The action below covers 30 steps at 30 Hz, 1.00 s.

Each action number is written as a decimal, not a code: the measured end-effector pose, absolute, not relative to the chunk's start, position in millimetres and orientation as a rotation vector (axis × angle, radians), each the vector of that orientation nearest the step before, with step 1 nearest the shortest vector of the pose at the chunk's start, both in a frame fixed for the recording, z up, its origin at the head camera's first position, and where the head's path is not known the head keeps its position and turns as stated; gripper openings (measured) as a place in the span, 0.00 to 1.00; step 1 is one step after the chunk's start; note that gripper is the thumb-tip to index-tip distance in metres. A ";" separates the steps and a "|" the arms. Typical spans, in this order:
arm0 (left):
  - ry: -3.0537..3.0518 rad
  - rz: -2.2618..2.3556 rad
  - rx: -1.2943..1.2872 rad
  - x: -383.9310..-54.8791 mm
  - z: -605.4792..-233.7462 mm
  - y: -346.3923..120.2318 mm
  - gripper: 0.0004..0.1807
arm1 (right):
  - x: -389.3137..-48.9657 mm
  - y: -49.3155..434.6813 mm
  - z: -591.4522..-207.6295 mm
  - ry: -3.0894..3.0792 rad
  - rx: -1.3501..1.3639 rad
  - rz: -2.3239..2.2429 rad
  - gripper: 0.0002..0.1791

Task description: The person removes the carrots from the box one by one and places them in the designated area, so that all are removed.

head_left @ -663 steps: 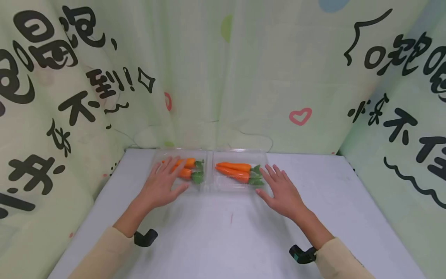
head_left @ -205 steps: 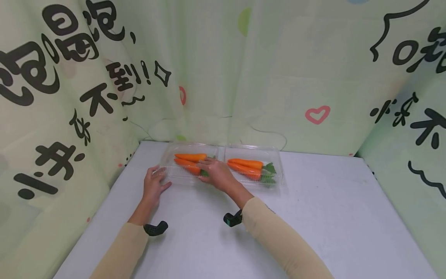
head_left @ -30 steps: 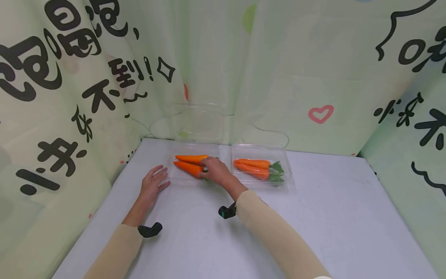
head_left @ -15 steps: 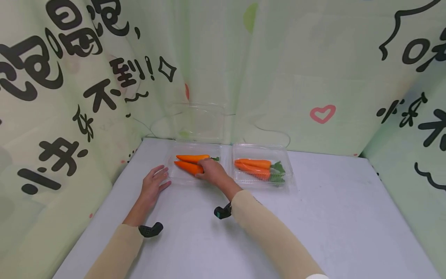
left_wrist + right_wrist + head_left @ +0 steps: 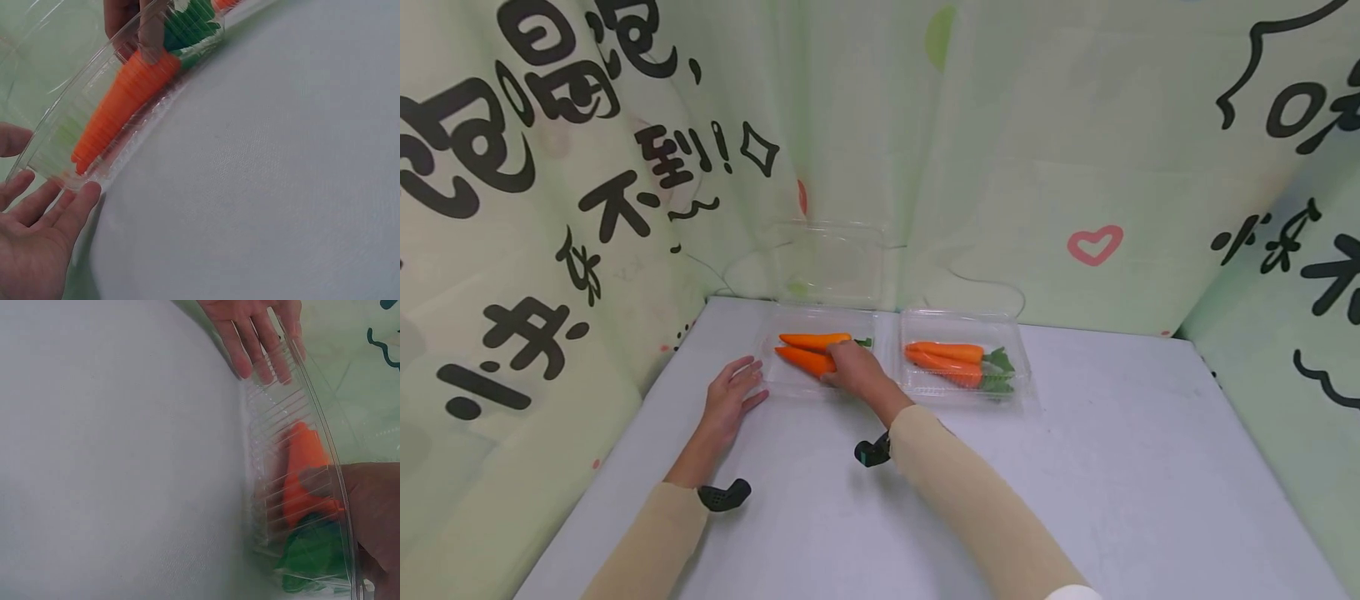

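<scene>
My left hand rests at the left end of a clear plastic box, its fingers loosely extended against the end wall. This box's lid stands raised against the curtain behind. Two orange carrots lie inside, tips to the left: a back carrot and a front carrot. My right hand reaches in from the right and pinches the front carrot near its leafy end. In the left wrist view, fingers press the thick end of the front carrot. Its green leaves show through the ribbed wall in the right wrist view.
A second clear box with its lid down stands on the right, holding carrots with green leaves. Both boxes are at the back of the white table. A printed curtain rises behind and along both sides.
Over the past second my right hand shifts slightly left and toward me onto the front carrot. Since the 6.8-second-old frame, the left box's lid has swung up. My left hand stays almost still lately.
</scene>
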<state>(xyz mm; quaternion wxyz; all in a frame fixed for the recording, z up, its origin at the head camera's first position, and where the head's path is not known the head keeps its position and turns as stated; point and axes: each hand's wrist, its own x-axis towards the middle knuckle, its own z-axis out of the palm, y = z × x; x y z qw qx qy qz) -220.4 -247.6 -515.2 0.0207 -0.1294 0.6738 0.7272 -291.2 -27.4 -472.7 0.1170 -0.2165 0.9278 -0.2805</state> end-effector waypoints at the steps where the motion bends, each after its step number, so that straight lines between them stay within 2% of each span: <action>1: 2.086 2.257 -0.404 -220.5 -515.1 -247.5 0.29 | -290.9 -27.5 -472.1 2.714 -0.629 -0.820 0.30; 11: 2.090 2.234 -0.406 -220.6 -512.1 -245.5 0.30 | -291.1 -26.5 -471.9 2.668 -0.626 -0.885 0.34; 21: 2.057 2.265 -0.418 -221.6 -513.2 -246.9 0.30 | -294.2 -23.4 -475.2 2.672 -0.833 -0.928 0.38; 30: 2.087 2.231 -0.423 -221.1 -515.1 -247.8 0.30 | -291.1 -21.5 -469.8 2.641 -0.871 -1.028 0.32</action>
